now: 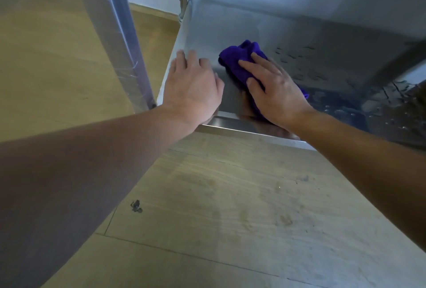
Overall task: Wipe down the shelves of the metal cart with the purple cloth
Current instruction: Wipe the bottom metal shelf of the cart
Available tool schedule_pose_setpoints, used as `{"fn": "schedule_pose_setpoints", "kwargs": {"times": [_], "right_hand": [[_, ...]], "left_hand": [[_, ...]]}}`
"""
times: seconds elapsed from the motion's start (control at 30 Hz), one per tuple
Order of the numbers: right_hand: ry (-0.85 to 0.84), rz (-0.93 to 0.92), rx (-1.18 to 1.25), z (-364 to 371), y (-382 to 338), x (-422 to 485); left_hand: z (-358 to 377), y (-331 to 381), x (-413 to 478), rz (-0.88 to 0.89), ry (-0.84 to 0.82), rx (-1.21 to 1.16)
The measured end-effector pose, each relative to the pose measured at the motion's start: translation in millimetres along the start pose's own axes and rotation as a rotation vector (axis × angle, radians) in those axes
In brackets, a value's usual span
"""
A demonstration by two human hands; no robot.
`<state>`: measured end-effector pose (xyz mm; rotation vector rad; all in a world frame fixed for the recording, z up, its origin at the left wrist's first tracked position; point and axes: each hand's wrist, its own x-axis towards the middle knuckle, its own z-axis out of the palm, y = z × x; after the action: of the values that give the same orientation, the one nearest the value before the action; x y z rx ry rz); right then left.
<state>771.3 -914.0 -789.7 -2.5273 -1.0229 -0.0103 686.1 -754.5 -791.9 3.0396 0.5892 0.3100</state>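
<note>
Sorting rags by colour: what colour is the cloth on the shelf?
Purple; the cloth shows best in the head view, under the right hand.

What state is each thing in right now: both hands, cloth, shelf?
purple cloth: bunched, lying on the shelf under the right hand.
right hand: fingers straight, pressing on the cloth.
left hand: fingers straight, resting on the shelf's left edge, holding nothing.
shelf: wet, with water droplets right of the cloth.
</note>
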Motion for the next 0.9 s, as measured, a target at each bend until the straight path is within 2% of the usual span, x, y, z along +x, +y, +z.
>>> {"fn": "schedule_pose_setpoints", "kwargs": {"times": [0.1, 0.27, 0.43, 0.5, 0.6, 0.7, 0.8, 0.9], "right_hand": [[-0.039, -0.043, -0.024, 6, -9, 20], [-0.035, -0.02, -0.016, 24, -19, 63], [-0.013, 0.029, 0.002, 10, 19, 67], [0.02, 0.12, -0.028, -8, 55, 59], [0.06, 0.357, -0.073, -41, 115, 33], [0.097, 0.481, -0.096, -55, 134, 15], [0.115, 0.423, -0.114, -43, 112, 17], [0.082, 0.256, -0.091, -19, 68, 24]], "left_hand": [[1, -1, -1, 0.024, 0.021, -0.059], [5, -1, -2, 0.206, 0.078, -0.207], [6, -4, -2, 0.242, 0.081, -0.224], [7, -5, -3, 0.241, 0.082, -0.222], [7, -2, -2, 0.224, 0.086, -0.231], [7, 0, -1, 0.221, 0.087, -0.215], [9, 1, -1, 0.224, 0.1, -0.178], [8, 6, -2, 0.22, 0.1, -0.13]]}}
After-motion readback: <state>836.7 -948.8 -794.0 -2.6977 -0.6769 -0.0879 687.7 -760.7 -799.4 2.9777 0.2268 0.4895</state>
